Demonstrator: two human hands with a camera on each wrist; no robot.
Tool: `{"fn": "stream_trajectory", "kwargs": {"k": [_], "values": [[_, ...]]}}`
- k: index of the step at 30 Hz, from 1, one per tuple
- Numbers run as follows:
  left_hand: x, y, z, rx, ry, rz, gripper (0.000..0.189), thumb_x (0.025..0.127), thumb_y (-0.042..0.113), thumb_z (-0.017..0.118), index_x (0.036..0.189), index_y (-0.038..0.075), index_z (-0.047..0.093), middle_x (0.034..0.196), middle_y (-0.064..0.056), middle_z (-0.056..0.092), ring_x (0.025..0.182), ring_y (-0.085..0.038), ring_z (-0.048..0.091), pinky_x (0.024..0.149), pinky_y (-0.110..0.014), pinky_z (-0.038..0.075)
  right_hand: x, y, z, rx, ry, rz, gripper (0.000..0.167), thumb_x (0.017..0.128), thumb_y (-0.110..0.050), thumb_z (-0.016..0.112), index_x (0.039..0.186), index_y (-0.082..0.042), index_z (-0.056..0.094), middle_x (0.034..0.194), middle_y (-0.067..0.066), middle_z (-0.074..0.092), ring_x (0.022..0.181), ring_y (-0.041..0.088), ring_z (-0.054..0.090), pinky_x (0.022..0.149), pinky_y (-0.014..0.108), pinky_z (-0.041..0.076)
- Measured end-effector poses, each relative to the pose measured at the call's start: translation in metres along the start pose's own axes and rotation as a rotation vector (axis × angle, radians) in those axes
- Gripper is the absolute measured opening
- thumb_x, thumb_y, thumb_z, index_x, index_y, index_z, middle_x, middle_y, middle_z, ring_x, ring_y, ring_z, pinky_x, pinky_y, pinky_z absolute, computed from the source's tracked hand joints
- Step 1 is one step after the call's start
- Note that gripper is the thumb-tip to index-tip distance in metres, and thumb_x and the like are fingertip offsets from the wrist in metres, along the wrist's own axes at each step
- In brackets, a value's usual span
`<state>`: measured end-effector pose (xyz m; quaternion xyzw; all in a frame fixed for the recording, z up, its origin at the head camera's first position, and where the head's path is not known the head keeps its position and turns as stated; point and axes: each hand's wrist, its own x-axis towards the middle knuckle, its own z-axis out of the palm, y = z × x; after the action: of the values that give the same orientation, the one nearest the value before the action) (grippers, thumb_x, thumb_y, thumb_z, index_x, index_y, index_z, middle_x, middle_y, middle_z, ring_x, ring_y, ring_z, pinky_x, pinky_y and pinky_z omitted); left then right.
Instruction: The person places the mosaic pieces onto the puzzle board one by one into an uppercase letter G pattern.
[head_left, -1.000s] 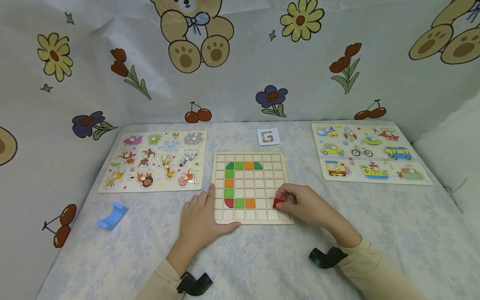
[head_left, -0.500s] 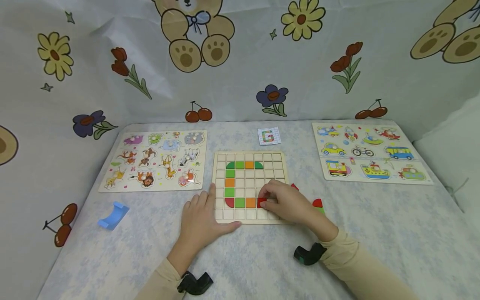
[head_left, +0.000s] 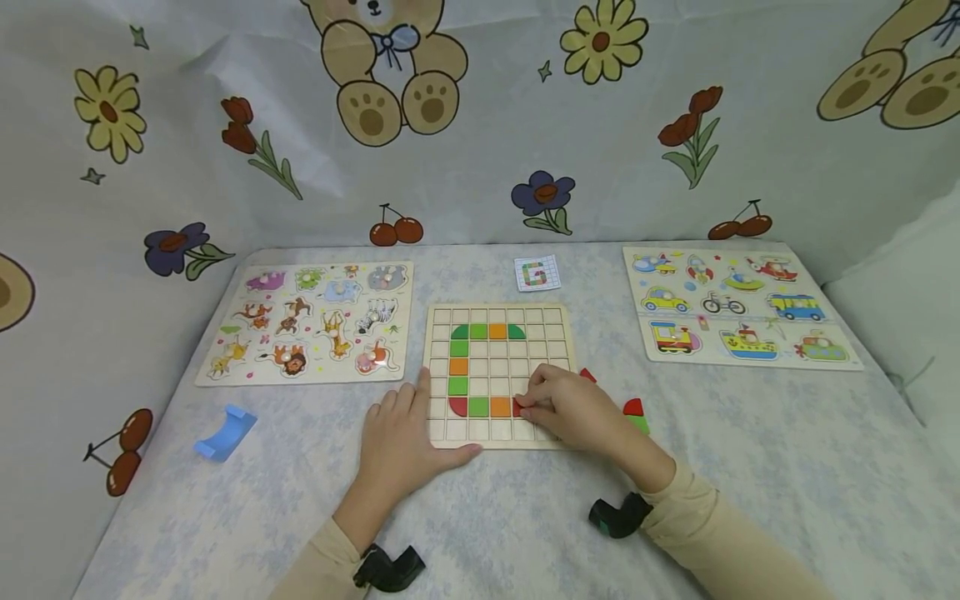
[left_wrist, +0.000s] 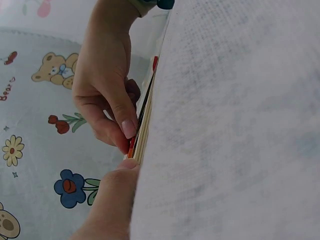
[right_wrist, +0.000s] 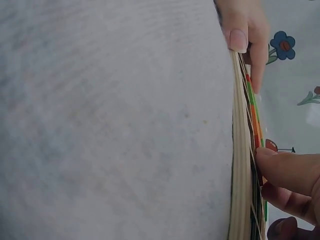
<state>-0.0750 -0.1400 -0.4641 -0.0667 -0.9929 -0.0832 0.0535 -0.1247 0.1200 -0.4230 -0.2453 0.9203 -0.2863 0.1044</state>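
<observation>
A wooden grid board (head_left: pixel 478 368) lies mid-table with green, orange and red tiles set in its cells, forming an open C-like outline. My right hand (head_left: pixel 577 410) pinches a red tile (head_left: pixel 517 407) between thumb and fingers at the cell just right of an orange tile (head_left: pixel 500 407) in the lower row. Its exact shape is partly covered by the fingertips. My left hand (head_left: pixel 399 437) rests along the board's lower left corner, fingers extended at the left edge and thumb at the front edge. In the right wrist view, the left thumb (right_wrist: pixel 238 41) touches the board's edge.
Loose red and green pieces (head_left: pixel 636 417) lie right of the board, with another red piece (head_left: pixel 588 375) by its edge. A pattern card (head_left: pixel 537 273) lies behind. An animal puzzle (head_left: pixel 255 333) is left, a vehicle puzzle (head_left: pixel 750 333) right. A blue curved piece (head_left: pixel 225 433) lies far left.
My right hand has moved left with the red tile, from the board's right side to the cell beside the orange tile, uncovering loose pieces. My left hand has stayed put.
</observation>
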Motion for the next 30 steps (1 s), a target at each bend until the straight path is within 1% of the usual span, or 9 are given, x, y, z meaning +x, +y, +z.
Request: {"fn": "stream_trajectory", "kwargs": {"k": [4, 8, 11, 15, 20, 22, 25, 27, 30], "values": [[-0.001, 0.000, 0.000, -0.009, -0.006, -0.005, 0.132, 0.062, 0.096, 0.051, 0.155, 0.005, 0.031, 0.109, -0.005, 0.056, 0.088, -0.020, 0.046, 0.074, -0.034, 0.041, -0.004, -0.001, -0.002, -0.036, -0.007, -0.008, 0.022, 0.085, -0.023, 0.079, 0.107, -0.021, 0.080, 0.095, -0.015, 0.061, 0.078, 0.002, 0.054, 0.064, 0.019, 0.045], [-0.001, 0.000, 0.001, -0.015, -0.006, -0.006, 0.131, 0.062, 0.095, 0.053, 0.155, 0.005, 0.031, 0.109, -0.005, 0.056, 0.088, -0.020, 0.046, 0.075, -0.035, 0.042, -0.013, 0.001, -0.011, -0.014, -0.002, -0.003, 0.024, 0.086, -0.022, 0.077, 0.110, -0.022, 0.077, 0.104, -0.013, 0.065, 0.085, 0.005, 0.056, 0.072, 0.023, 0.047], [-0.001, 0.000, 0.001, -0.017, 0.000, -0.005, 0.131, 0.062, 0.094, 0.053, 0.155, 0.006, 0.031, 0.108, -0.005, 0.056, 0.087, -0.019, 0.045, 0.074, -0.034, 0.041, -0.024, 0.007, -0.020, 0.002, 0.009, 0.018, 0.027, 0.087, -0.021, 0.076, 0.114, -0.021, 0.073, 0.110, -0.011, 0.065, 0.086, 0.010, 0.056, 0.075, 0.026, 0.047], [-0.001, -0.001, 0.001, -0.017, 0.005, 0.000, 0.132, 0.062, 0.095, 0.052, 0.156, 0.006, 0.031, 0.107, -0.005, 0.055, 0.086, -0.019, 0.045, 0.074, -0.034, 0.040, -0.039, 0.022, -0.034, -0.001, 0.013, 0.068, 0.028, 0.087, -0.020, 0.077, 0.114, -0.020, 0.071, 0.106, -0.008, 0.063, 0.082, 0.012, 0.054, 0.071, 0.025, 0.046], [0.000, -0.001, 0.001, -0.014, 0.012, 0.004, 0.132, 0.062, 0.095, 0.052, 0.155, 0.005, 0.031, 0.108, -0.005, 0.056, 0.087, -0.019, 0.045, 0.075, -0.034, 0.041, -0.058, 0.046, -0.052, -0.041, -0.029, 0.151, 0.035, 0.083, -0.024, 0.080, 0.116, -0.022, 0.068, 0.101, -0.008, 0.061, 0.087, 0.012, 0.054, 0.074, 0.028, 0.047], [0.000, 0.000, 0.001, -0.011, 0.013, 0.004, 0.131, 0.062, 0.095, 0.052, 0.155, 0.005, 0.031, 0.108, -0.005, 0.056, 0.087, -0.020, 0.045, 0.075, -0.035, 0.041, -0.066, 0.054, -0.057, -0.058, -0.034, 0.168, 0.037, 0.082, -0.026, 0.081, 0.116, -0.022, 0.068, 0.102, -0.008, 0.062, 0.089, 0.012, 0.054, 0.077, 0.029, 0.047], [-0.001, 0.000, 0.000, -0.009, 0.009, 0.003, 0.131, 0.062, 0.095, 0.052, 0.156, 0.006, 0.031, 0.108, -0.005, 0.056, 0.088, -0.020, 0.045, 0.075, -0.035, 0.041, -0.074, 0.064, -0.062, -0.066, -0.029, 0.194, 0.036, 0.081, -0.025, 0.082, 0.113, -0.022, 0.069, 0.101, -0.008, 0.062, 0.088, 0.013, 0.054, 0.078, 0.031, 0.048], [0.000, 0.001, 0.000, -0.012, 0.007, 0.002, 0.131, 0.062, 0.095, 0.052, 0.156, 0.006, 0.031, 0.109, -0.005, 0.056, 0.089, -0.020, 0.045, 0.075, -0.034, 0.041, -0.078, 0.070, -0.063, -0.064, -0.033, 0.207, 0.034, 0.080, -0.025, 0.083, 0.112, -0.023, 0.069, 0.103, -0.008, 0.063, 0.093, 0.013, 0.055, 0.083, 0.035, 0.049], [-0.001, 0.001, -0.001, -0.018, 0.005, -0.001, 0.131, 0.062, 0.095, 0.053, 0.156, 0.006, 0.031, 0.110, -0.005, 0.056, 0.089, -0.020, 0.046, 0.075, -0.035, 0.041, -0.082, 0.075, -0.064, -0.052, -0.051, 0.226, 0.031, 0.081, -0.025, 0.082, 0.110, -0.023, 0.070, 0.104, -0.008, 0.063, 0.097, 0.015, 0.055, 0.085, 0.038, 0.049]]}}
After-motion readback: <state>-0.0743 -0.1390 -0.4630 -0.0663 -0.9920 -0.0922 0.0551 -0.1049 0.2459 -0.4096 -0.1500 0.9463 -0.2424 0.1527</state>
